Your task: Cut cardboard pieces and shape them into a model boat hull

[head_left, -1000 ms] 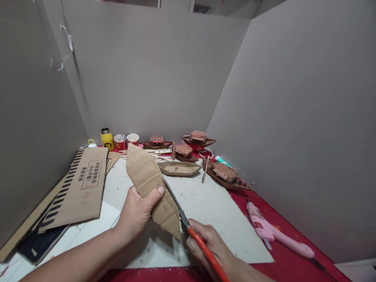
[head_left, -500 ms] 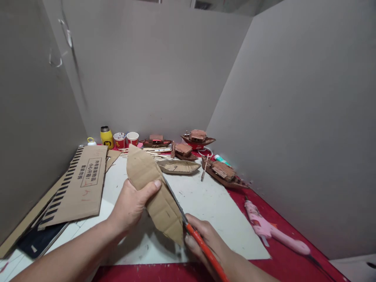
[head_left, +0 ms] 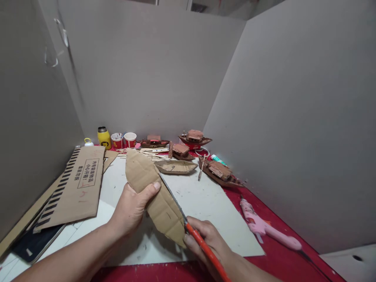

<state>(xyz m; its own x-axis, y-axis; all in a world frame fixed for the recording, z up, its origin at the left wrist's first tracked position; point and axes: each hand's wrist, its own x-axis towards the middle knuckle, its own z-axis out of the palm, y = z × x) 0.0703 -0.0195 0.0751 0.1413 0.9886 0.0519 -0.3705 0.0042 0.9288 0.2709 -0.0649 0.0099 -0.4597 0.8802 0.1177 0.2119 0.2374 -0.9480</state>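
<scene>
One leaf-shaped piece of brown corrugated cardboard (head_left: 152, 196) is held above the white work sheet (head_left: 202, 207) at lower centre of the frame, pinched by the left hand (head_left: 132, 207), thumb on the facing side and the other fingers hidden behind. One pair of orange-handled scissors (head_left: 188, 227) is gripped by the right hand (head_left: 205, 243), fingers curled around the handle, the blades laid along the cardboard's right edge. Four brown model boats (head_left: 219, 172) and one unpainted cardboard hull (head_left: 175, 167) are seen at centre. Two red-and-white paper cups (head_left: 130, 139) and one yellow bottle (head_left: 103, 137) are lined up at the back left. One pink glue gun (head_left: 266, 227) is seen lower right; one printed flat cardboard panel (head_left: 79, 188) lies at left.
</scene>
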